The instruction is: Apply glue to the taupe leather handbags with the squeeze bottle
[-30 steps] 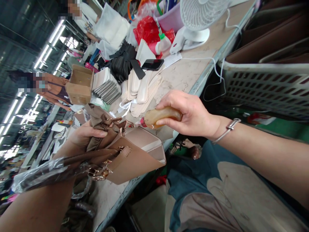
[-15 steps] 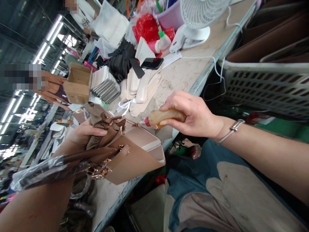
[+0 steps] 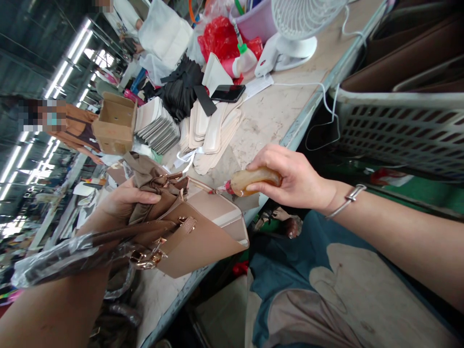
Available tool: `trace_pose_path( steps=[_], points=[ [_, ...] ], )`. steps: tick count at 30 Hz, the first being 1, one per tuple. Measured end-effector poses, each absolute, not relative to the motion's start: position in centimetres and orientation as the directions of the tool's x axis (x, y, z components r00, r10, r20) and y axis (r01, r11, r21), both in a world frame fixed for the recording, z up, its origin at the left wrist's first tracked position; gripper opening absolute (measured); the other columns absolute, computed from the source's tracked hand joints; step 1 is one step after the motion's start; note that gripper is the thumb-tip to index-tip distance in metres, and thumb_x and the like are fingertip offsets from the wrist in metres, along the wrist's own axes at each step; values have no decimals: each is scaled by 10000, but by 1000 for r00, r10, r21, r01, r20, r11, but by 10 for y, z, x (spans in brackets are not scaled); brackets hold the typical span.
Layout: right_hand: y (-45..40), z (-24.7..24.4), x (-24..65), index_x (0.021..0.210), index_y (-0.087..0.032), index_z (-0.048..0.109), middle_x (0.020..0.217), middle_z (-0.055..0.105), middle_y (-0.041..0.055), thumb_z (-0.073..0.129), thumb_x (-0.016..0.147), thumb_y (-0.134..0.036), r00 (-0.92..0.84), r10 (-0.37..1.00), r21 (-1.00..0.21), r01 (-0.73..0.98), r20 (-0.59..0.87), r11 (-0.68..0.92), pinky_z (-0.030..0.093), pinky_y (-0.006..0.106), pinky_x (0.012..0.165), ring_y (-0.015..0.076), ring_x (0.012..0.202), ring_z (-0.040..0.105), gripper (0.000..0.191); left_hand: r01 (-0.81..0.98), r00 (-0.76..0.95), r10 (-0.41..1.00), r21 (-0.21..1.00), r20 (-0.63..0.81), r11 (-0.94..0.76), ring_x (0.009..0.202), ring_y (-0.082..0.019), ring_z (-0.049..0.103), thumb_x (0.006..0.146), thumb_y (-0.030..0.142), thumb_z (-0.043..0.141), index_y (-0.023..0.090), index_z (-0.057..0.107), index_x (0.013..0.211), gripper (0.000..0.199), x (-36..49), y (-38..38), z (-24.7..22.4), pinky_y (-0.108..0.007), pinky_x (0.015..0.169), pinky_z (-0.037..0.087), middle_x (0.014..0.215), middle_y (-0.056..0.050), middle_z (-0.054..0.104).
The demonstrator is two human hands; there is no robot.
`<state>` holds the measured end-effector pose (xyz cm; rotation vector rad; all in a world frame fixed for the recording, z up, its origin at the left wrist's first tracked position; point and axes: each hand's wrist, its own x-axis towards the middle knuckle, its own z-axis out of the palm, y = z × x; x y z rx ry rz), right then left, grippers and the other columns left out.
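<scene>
A tan handbag (image 3: 197, 239) with gold-coloured hardware lies tilted at the table edge, its pale inner side facing up. My left hand (image 3: 125, 200) is closed on the bag's gathered brown lining (image 3: 145, 176), thumb on top; its other fingers are hidden underneath. In my right hand (image 3: 290, 179) is a squeeze bottle (image 3: 253, 181) of amber liquid, held between thumb and fingers. The bottle's narrow red-based nozzle points left, its tip at the upper edge of the bag's panel. A plastic-wrapped handle (image 3: 58, 258) hangs over my left forearm.
Behind the bag lie stacked pale strips (image 3: 212, 137), a pile of panels (image 3: 157, 128), a phone (image 3: 228, 93) and a cardboard box (image 3: 115, 123). A white fan (image 3: 290, 48) stands at the back. At right is a white basket (image 3: 402, 121) holding brown pieces. A person (image 3: 78, 125) is beyond the table.
My right hand has shifted slightly right and down with the bottle, its nozzle tip sliding along the panel edge. The left hand and the bag stay almost in place.
</scene>
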<state>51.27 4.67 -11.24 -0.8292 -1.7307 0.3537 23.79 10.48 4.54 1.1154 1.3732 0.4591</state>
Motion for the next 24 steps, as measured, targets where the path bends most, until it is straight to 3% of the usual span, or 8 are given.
trace_pose_path(
  steps=[4, 10, 18, 24],
  points=[
    [49, -109, 514, 955, -143, 582, 858, 603, 58, 678, 820, -369, -98, 666, -603, 343, 739, 720, 443, 300, 696, 172, 781, 551, 281, 437, 223, 805, 794, -550, 422, 730, -273, 716, 602, 88, 652, 143, 695, 1033, 437, 229, 108, 43, -378, 638, 615, 910, -81, 760],
    [60, -101, 512, 957, -156, 578, 861, 596, 50, 650, 835, -434, -71, 633, -575, 348, 771, 740, 441, 315, 730, 177, 807, 554, 312, 485, 272, 834, 817, -481, 313, 742, -274, 716, 526, 111, 702, 149, 695, 1007, 482, 234, 113, 42, -361, 663, 616, 904, -65, 762],
    [41, -126, 523, 960, -152, 591, 860, 602, 53, 696, 796, -307, -175, 718, -645, 334, 674, 687, 447, 286, 671, 166, 765, 551, 249, 461, 270, 817, 813, -510, 355, 716, -267, 716, 608, 102, 680, 141, 672, 1071, 465, 229, 112, 38, -364, 627, 616, 973, -85, 752],
    [54, -105, 513, 944, -120, 596, 846, 610, 60, 716, 790, -371, -51, 661, -623, 285, 749, 728, 437, 304, 711, 169, 782, 561, 318, 492, 221, 831, 794, -511, 357, 729, -268, 715, 566, 105, 697, 169, 689, 979, 418, 234, 110, 42, -359, 638, 614, 903, -50, 761]
  ],
)
